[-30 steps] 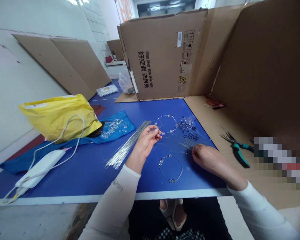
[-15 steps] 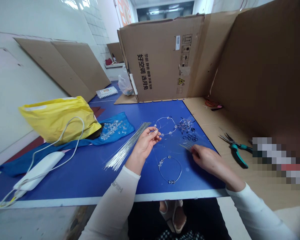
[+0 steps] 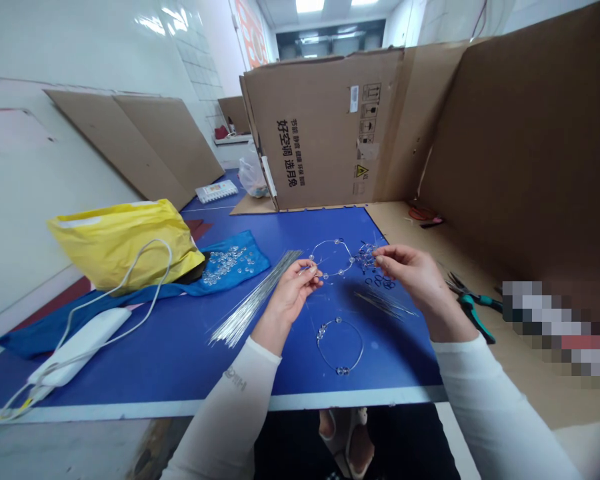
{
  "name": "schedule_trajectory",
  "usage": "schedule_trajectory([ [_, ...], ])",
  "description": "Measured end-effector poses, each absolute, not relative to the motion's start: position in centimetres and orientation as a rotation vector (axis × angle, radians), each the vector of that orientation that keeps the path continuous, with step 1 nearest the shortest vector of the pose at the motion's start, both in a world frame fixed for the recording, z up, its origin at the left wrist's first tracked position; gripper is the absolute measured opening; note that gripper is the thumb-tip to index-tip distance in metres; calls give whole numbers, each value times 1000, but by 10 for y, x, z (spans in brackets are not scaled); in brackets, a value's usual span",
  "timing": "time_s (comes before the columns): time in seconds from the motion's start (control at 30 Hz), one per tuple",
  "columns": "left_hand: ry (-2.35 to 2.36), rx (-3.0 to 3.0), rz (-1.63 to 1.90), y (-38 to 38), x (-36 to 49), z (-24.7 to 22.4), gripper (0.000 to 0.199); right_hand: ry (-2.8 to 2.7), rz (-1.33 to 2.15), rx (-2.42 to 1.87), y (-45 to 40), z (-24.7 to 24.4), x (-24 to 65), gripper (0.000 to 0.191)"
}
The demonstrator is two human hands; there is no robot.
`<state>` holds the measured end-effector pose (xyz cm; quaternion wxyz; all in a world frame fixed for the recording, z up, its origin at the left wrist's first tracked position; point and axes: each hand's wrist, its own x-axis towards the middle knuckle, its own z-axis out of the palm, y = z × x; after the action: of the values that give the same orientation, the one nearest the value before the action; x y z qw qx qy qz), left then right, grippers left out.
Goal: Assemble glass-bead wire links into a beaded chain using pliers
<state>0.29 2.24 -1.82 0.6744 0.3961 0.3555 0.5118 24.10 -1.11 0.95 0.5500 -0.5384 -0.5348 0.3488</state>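
My left hand (image 3: 297, 283) pinches the edge of a wire ring with clear beads (image 3: 341, 272), which stretches to the right over the blue mat. At the tangled pile of small wire and bead pieces (image 3: 365, 257), my right hand (image 3: 405, 267) has thumb and finger together; what is between them is too small to make out. Below that hand lie thin wires (image 3: 386, 304) and several dark small rings (image 3: 380, 281). Nearer the front edge rests another beaded wire ring (image 3: 363, 343). A bundle of silvery wires (image 3: 255, 300) lies left of my left hand.
Clear beads (image 3: 227, 263) lie on a blue cloth beside a yellow bag (image 3: 125, 243). A white power strip (image 3: 83, 347) with its cord is at the left. Green-handled pliers (image 3: 475, 317) lie right; a cardboard box (image 3: 325, 133) stands behind.
My right hand has let go of the thin wires, which now lie on the mat, and has moved up to the tangled pile. My left hand stays on the ring; the view has tilted slightly.
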Motion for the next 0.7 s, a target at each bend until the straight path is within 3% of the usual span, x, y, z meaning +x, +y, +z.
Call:
schedule_trajectory([
  [0.33,815,922,1127,21,3,-21,36,-1005,935,-1141,23,-24,234,32],
  [0.7,819,956,1047,18,8,-27,32,-985,1015,-1198,14,-26,234,26],
])
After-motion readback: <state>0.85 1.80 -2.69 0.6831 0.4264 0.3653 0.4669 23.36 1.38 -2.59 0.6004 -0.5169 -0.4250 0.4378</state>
